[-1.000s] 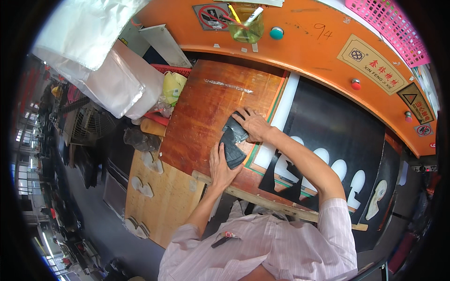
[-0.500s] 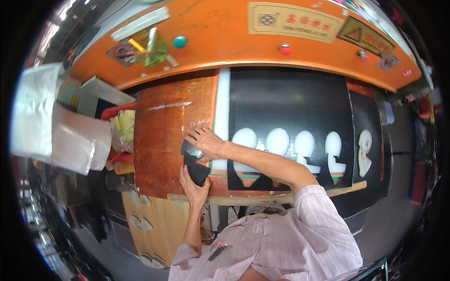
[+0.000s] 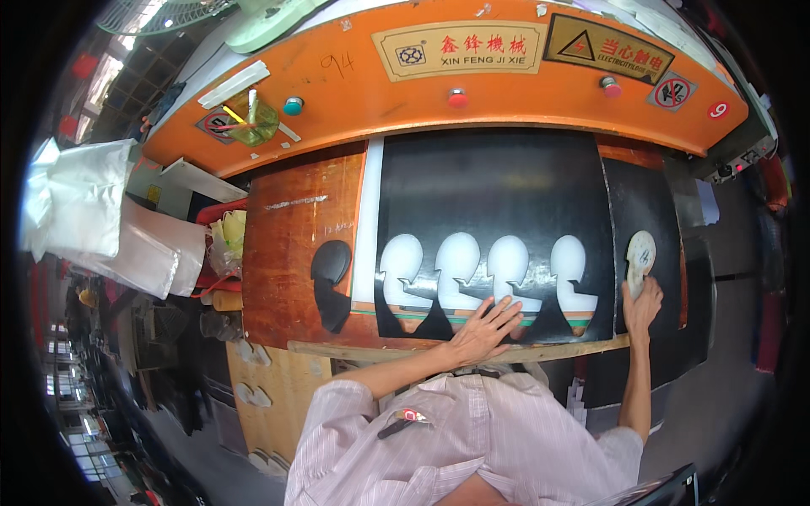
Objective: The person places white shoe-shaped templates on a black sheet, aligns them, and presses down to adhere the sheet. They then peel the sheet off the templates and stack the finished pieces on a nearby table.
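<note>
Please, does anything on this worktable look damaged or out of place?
Nothing plainly stands out. The holes in the black sheet are similar and in a row, so they seem deliberate. Only a pale streak marks the brown board, perhaps wear.

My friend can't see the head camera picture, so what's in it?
A person's right hand touches the lower end of a pale curved piece; their left hand lies spread on a black sheet with four white curved cut-outs. A black curved piece lies on a reddish-brown wooden board at left.
</note>
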Demonstrator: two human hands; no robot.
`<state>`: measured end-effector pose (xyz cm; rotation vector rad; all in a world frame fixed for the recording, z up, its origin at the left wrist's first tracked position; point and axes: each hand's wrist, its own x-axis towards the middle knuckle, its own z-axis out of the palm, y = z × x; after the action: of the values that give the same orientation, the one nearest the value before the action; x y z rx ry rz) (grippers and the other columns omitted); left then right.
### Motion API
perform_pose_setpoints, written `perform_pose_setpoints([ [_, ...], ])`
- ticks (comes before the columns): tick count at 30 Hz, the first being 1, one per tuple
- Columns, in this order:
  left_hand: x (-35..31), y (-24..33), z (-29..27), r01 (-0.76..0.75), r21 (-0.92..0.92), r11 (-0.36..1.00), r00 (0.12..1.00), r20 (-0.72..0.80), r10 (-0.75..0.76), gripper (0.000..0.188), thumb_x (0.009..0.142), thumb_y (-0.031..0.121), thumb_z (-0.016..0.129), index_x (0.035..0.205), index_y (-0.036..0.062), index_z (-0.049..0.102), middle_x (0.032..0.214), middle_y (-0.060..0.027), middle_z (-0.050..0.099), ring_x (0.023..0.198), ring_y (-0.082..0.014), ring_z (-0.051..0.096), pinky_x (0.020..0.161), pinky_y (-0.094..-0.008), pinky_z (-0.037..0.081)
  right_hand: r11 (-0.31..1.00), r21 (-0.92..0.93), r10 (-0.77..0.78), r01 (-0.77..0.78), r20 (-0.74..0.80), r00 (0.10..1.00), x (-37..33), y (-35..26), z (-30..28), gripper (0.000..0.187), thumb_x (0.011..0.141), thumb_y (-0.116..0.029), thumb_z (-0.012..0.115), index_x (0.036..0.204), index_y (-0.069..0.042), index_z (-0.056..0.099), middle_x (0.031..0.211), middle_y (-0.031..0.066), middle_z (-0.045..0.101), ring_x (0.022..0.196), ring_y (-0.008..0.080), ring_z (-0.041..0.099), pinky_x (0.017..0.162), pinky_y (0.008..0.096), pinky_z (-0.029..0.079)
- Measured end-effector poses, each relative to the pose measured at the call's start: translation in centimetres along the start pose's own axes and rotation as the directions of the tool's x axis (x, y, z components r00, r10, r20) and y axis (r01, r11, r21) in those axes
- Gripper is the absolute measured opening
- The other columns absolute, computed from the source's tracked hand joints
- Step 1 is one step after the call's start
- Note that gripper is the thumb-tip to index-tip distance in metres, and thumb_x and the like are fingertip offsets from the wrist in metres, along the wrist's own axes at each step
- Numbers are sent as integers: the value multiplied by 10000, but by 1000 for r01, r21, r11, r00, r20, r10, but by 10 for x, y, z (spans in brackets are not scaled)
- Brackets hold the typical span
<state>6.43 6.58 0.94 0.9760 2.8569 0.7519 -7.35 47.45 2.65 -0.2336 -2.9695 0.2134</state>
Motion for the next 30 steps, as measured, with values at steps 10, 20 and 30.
perform_pose_setpoints([
  [10,14,-1,-15,-274,-176,946,955,-163,246,198,913,137,728,1052,-4,727,1019,-111,720,968,-276,681,997,-420,543,934,232,-258,270,-83,963,4,53,27,651,827,-215,796,1377,41,562,1361,210,583,1301,397,509,1097,510,386],
  [20,-39,36,-86,-21,-473,881,995,-95,-27,257,919,69,701,1161,-14,706,1191,-170,717,1107,-347,691,948,-427,566,742,670,-10,16,-13,1000,13,36,23,648,799,-153,847,1371,39,609,1299,203,619,1215,327,593,1064,430,455],
  [30,-155,-100,-91,567,-68,821,669,-543,-507,273,927,-17,650,1195,-43,691,1304,-193,653,1261,-396,609,1072,-461,495,565,745,-400,355,-129,907,-32,-187,-39,570,760,-109,871,1272,12,653,1232,151,628,1164,282,616,1034,402,493],
])
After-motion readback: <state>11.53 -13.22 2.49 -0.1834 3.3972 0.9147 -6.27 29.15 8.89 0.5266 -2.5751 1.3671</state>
